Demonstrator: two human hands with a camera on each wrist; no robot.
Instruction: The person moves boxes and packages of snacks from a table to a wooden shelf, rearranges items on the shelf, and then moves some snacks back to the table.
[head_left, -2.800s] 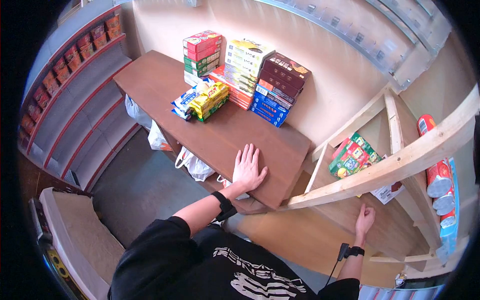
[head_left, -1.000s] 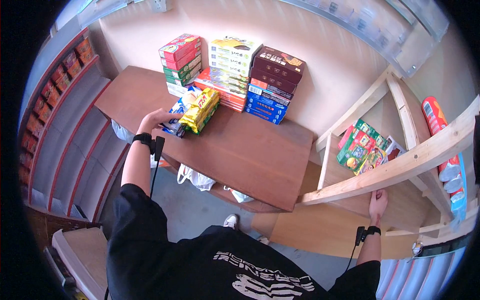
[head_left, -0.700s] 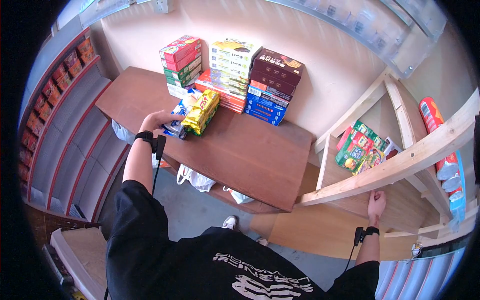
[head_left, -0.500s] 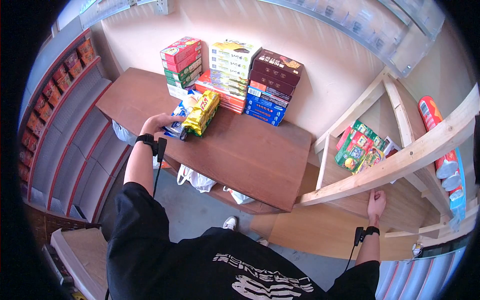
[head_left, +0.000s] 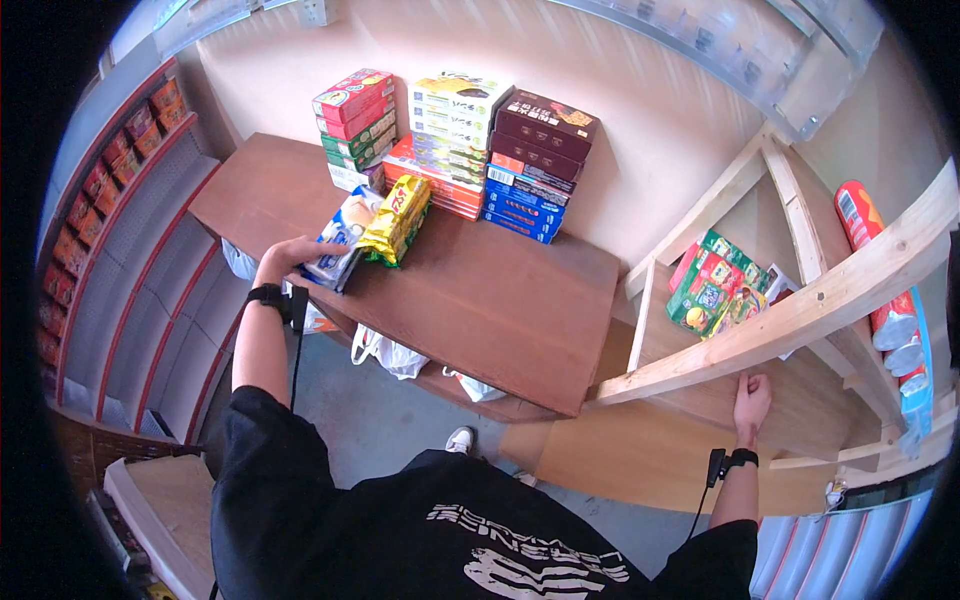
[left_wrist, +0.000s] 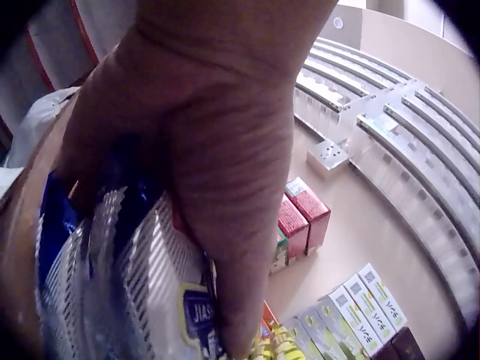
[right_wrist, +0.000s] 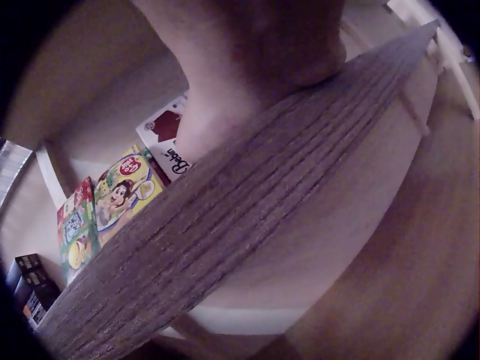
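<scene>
My left hand (head_left: 285, 262) grips a blue-and-white pack (head_left: 350, 222) near the front of the brown tabletop (head_left: 480, 300). In the left wrist view, fingers and thumb close round the crinkled blue pack (left_wrist: 142, 277). A yellow pack (head_left: 400, 218) lies right beside it, with green showing underneath. My right hand (head_left: 753, 400) rests at the edge of the wooden shelf board (head_left: 800, 400) with fingers bent; in the right wrist view the board's edge (right_wrist: 247, 195) hides the fingertips, so whether it holds the board is unclear.
Against the wall stand red-and-green boxes (head_left: 355, 120), white-and-yellow boxes (head_left: 455, 110) and dark brown boxes (head_left: 545, 130) over blue ones. A slanted wooden beam (head_left: 780, 325) crosses before green and red packs (head_left: 715, 285). Plastic bags (head_left: 390, 352) sit below the tabletop.
My left hand went from lying flat on the tabletop's right part to the packs. Lately it drew the blue-and-white pack toward the front-left, beside the yellow one. The right hand stayed at the shelf.
</scene>
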